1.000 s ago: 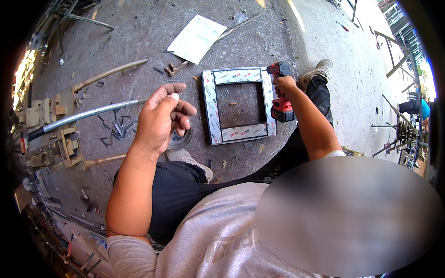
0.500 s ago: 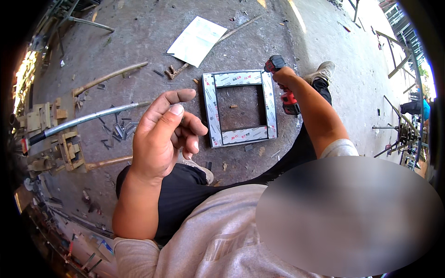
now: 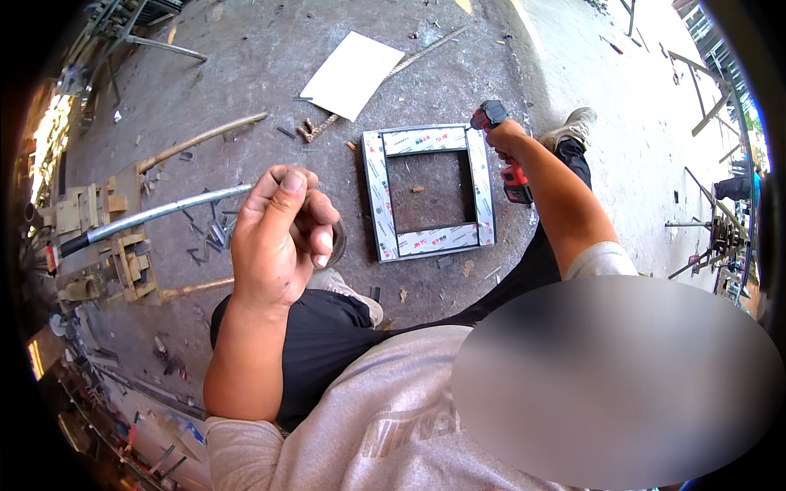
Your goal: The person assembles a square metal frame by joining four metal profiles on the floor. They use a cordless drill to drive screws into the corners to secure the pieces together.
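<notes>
Low in front of me a rectangular metal frame (image 3: 376,196) lies on the floor, its bars covered in printed white film. My right hand (image 3: 508,141) grips a red and black cordless drill (image 3: 517,182) at the frame's far right corner. Whether the drill's tip touches the frame, I cannot tell. My left hand (image 3: 280,233) is raised left of the frame, with the fingers curled and the thumb pressed against them. Anything it may hold is hidden. Beside those fingers shows a dark curved shape that I cannot make out.
A white paper sheet (image 3: 354,75) lies beyond the frame, over a twisted rod (image 3: 426,51). At the left are long-handled tools, including a grey pipe handle (image 3: 164,211), with metal offcuts (image 3: 218,232) scattered nearby. Metal stands (image 3: 711,225) are at the right.
My left hand's fingers have curled in from a looser, more spread pose. The right hand keeps its grip on the drill by the frame's corner. The whole view has shifted slightly.
</notes>
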The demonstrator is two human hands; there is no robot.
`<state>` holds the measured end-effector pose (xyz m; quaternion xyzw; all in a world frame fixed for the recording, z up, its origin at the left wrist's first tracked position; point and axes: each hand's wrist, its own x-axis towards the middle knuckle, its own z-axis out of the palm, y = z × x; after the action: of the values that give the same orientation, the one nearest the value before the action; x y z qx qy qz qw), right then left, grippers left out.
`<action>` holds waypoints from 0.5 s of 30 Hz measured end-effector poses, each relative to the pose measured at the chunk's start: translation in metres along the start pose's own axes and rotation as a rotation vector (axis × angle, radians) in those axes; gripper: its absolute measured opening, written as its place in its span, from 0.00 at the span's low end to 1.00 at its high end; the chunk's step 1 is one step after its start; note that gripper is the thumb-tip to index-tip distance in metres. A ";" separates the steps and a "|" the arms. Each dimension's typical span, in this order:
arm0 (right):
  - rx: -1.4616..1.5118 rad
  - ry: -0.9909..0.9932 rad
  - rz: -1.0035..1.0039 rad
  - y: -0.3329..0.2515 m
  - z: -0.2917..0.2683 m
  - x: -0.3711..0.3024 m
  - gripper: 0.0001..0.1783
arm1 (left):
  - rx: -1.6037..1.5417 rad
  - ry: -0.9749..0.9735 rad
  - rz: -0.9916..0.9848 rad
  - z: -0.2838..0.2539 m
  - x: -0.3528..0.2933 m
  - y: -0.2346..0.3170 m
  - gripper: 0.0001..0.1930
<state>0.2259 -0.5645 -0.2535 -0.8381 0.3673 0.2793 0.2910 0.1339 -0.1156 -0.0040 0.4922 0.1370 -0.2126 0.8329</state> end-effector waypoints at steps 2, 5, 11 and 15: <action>0.016 0.005 0.035 0.010 0.004 0.012 0.04 | -0.003 -0.010 -0.001 -0.004 0.002 -0.004 0.11; 0.035 -0.004 0.018 0.013 0.005 0.014 0.04 | -0.012 -0.022 0.000 -0.014 0.012 -0.010 0.10; 0.031 0.064 -0.018 0.028 0.023 0.010 0.06 | 0.053 0.039 0.000 -0.017 0.021 -0.017 0.08; 0.057 0.120 -0.015 0.040 0.036 0.002 0.09 | 0.084 0.013 -0.010 -0.018 0.019 -0.018 0.06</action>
<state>0.1870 -0.5630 -0.2899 -0.8474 0.3856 0.2159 0.2944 0.1418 -0.1115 -0.0345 0.5273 0.1356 -0.2191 0.8096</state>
